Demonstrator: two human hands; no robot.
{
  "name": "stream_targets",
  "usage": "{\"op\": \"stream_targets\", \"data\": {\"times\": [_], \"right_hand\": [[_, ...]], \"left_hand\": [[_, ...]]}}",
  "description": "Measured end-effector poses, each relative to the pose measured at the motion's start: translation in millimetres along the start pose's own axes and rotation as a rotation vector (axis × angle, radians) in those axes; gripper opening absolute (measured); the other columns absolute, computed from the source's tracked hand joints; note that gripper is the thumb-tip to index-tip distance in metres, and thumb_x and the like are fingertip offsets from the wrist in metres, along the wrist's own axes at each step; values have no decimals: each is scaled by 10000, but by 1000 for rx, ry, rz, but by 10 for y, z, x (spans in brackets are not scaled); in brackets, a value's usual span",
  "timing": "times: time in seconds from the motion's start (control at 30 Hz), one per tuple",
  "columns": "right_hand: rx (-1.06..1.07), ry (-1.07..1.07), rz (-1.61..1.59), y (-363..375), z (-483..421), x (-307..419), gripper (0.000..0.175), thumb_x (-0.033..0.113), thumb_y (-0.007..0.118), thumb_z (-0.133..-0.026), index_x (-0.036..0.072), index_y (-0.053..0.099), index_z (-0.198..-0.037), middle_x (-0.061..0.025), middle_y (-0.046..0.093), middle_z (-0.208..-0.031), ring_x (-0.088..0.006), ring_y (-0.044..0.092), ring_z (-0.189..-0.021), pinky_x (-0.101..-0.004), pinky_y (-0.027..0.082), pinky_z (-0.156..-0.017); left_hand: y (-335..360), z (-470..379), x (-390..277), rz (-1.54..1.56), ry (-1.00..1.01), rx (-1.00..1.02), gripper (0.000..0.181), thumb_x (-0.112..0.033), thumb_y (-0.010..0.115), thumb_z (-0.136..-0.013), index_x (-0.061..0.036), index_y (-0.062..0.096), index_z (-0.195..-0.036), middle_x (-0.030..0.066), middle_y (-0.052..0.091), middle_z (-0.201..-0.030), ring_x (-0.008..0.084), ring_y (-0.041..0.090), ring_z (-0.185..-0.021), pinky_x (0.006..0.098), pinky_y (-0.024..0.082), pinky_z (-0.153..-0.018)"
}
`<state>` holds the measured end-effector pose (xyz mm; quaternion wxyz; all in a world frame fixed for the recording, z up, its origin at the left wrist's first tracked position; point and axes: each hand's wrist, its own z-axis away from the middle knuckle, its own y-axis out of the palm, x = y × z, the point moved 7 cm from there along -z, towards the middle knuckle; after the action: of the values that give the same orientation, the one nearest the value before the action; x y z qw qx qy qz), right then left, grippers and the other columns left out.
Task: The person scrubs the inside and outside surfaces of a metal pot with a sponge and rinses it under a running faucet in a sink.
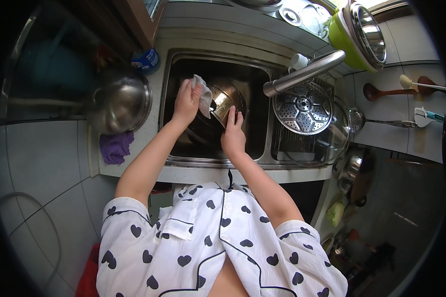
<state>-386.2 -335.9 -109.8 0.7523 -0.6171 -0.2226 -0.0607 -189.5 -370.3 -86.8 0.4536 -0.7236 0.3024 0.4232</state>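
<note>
Over the left half of the sink [258, 144], my left hand [186, 102] grips a pale crumpled cloth [205, 97]. My right hand [233, 136] holds the rim of a round metal vessel [228, 92], tilted on its side within the basin. Its shiny curved wall faces away from me. The cloth hangs beside the vessel's left edge; whether the two touch I cannot tell. Beneath the hands the basin is dark, and a curved shape [199, 139] low in it is too dim to name.
A steel faucet [308, 72] reaches over the sink divider. Right of it, a perforated steamer plate [303, 105] and a glass lid [338, 144] stand on a rack. To the left sit an upturned metal bowl [120, 102] and a purple cloth [116, 147]. Ladles [388, 92] hang right.
</note>
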Motion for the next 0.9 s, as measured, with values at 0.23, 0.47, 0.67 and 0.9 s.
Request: {"op": "stream_targets", "data": {"times": [0.23,0.47,0.67,0.9], "right_hand": [[127,51,-47,55,-6,20,794,-8,551,-801,115,191,-1497,-245,284,-1442,-410,632,-915,-443,546,-738],[89,38,7,-100,-75,130,800,-40,548,-773,70,200,-1485,-284,295,-1440,-417,650,-864,-422,559,-675],[68,5,-2,-67,-45,41,850,-53,574,-746,85,187,-1490,-284,283,-1436,-426,644,-858,-421,558,-661],[61,25,-34,-75,-42,-43,923,-68,605,-710,107,155,-1496,-265,285,-1426,-446,619,-894,-430,557,-675]], "left_hand": [[462,380,-875,-605,961,398,264,-359,690,-753,-131,575,-820,8,561,-769,176,587,-798,317,437,-828],[28,-165,-696,-526,705,327,238,-321,672,-792,-109,565,-806,50,565,-759,239,584,-730,359,473,-686],[-457,-367,317,297,-392,-107,479,-446,445,-996,3,597,-1065,123,663,-974,231,634,-912,319,468,-807],[-92,-19,-436,-300,270,292,388,-390,618,-892,-88,611,-1136,78,582,-1117,276,573,-1037,353,463,-888]]}}
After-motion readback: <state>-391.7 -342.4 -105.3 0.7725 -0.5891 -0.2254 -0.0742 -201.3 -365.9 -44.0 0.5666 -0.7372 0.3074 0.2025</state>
